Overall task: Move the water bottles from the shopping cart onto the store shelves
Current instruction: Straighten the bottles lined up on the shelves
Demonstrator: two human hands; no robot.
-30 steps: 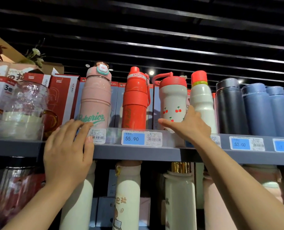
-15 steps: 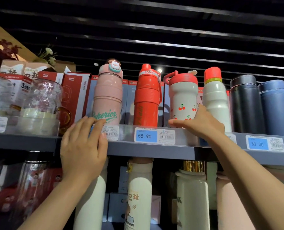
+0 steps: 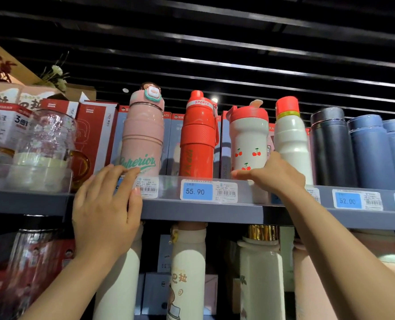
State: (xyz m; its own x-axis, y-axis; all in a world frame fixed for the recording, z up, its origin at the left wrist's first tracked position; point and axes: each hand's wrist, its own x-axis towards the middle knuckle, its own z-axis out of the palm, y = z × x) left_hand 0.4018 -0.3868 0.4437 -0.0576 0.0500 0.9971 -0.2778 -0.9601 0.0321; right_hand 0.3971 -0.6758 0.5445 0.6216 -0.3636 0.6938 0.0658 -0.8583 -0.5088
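On the upper grey shelf (image 3: 203, 212) stands a row of bottles: a pink one (image 3: 143, 139), a red sports one (image 3: 199, 139), a white cherry-print one with a red lid (image 3: 248, 139) and a white one with a red cap (image 3: 290, 139). My right hand (image 3: 272, 175) wraps the cherry bottle's base, thumb across its front and fingers hidden behind it. In front of the shelf edge my left hand (image 3: 106, 211) is spread, its fingertips at the pink bottle's foot and price label. The shopping cart is out of view.
A black flask (image 3: 330, 146) and blue flasks (image 3: 372, 153) fill the shelf's right end. Glass jars (image 3: 48, 144) and red boxes (image 3: 95, 130) stand at the left. More white bottles (image 3: 187, 262) sit on the shelf below. A clear lip with price tags (image 3: 197, 191) runs along the shelf front.
The view has shifted slightly. My left fingertips have crept up to the pink bottle's foot. My right hand stays on the cherry bottle's base.
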